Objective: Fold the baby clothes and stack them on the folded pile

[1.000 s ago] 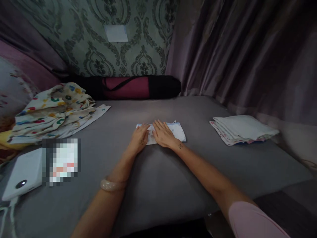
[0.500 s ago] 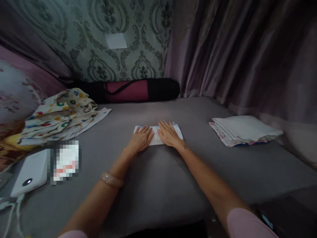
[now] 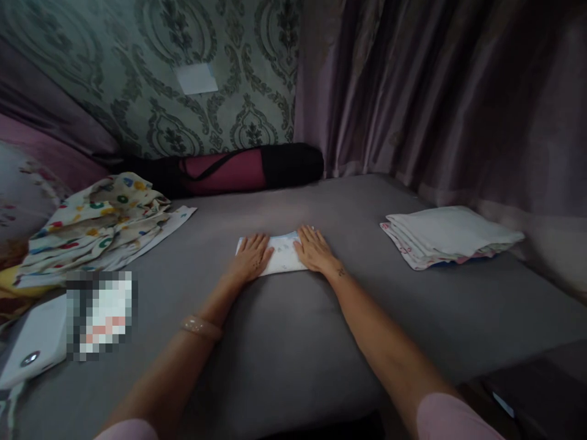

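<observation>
A small white folded cloth (image 3: 285, 255) with faint grey prints and a light blue far edge lies flat on the grey bed sheet (image 3: 293, 330). My left hand (image 3: 251, 255) rests flat on its left end, fingers pointing away from me. On the right end lies my right hand (image 3: 314, 249), palm down with fingers stretched out. The middle of the cloth shows between the two hands, while its ends are partly covered by them.
To the right sits a stack of folded cloths (image 3: 449, 235). At left are a crumpled patterned cloth (image 3: 110, 214), a white power bank (image 3: 36, 336) with a cable, and a blurred-out item (image 3: 107, 315). A black and maroon long bag (image 3: 229, 171) lies against the wall.
My hands have moved apart toward the ends of the folded cloth, uncovering more of its middle. The camera view has shifted slightly to the right.
</observation>
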Tool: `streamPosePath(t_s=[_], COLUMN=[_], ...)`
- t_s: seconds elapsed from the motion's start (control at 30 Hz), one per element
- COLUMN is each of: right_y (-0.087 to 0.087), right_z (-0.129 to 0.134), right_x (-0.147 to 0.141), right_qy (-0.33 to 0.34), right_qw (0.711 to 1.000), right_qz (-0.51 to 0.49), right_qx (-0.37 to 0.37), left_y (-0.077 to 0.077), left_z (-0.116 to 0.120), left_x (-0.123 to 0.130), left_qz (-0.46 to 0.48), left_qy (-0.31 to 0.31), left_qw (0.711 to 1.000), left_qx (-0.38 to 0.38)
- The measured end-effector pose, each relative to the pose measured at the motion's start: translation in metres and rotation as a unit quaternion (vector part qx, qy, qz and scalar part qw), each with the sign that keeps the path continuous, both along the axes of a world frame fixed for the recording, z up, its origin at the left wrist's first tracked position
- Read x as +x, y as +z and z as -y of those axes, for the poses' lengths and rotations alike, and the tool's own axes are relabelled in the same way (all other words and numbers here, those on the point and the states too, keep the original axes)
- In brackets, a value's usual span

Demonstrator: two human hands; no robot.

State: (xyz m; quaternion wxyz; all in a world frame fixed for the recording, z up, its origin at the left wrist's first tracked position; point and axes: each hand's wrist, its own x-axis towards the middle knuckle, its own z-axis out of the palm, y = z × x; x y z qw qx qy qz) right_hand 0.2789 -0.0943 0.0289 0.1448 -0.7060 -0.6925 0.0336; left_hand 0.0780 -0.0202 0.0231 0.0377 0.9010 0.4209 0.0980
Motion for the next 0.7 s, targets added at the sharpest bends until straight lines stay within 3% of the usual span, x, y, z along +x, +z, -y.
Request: streamPosePath(t_s=[0.17,0.3,0.47,0.6,0.7], right_y=[-0.009,-0.004,0.002,0.0,0.0], right_z=[-0.001,-0.004,-0.006,-0.006,-0.007], right_x=[0.005,0.011,0.029,0.035,0.034], right_qy=[-0.009,-0.003,-0.073,-0.055,-0.043], right_qw=[0.999,1.0,0.995,0.998,0.999], right_qz=[0.006,-0.009,-0.022,-0.027,-0.025], right_qx=[-0.031,-0.005,0.067,0.009,0.001], left_y=[-0.009,-0.003,0.007,0.011,0.013], left_z=[-0.001,-0.008,-0.031,-0.052,-0.065], left_x=[0.001,0.0,-0.01,-0.02,-0.023], left_qz=[-0.035,-0.025,0.04,0.013,0.019], left_qy=[0.008,0.002,0.014,0.05,0.04], left_qw=[0.999,0.997,0.997,0.993,0.992], left_qx=[-0.039,-0.071,-0.058,-0.106,-0.114])
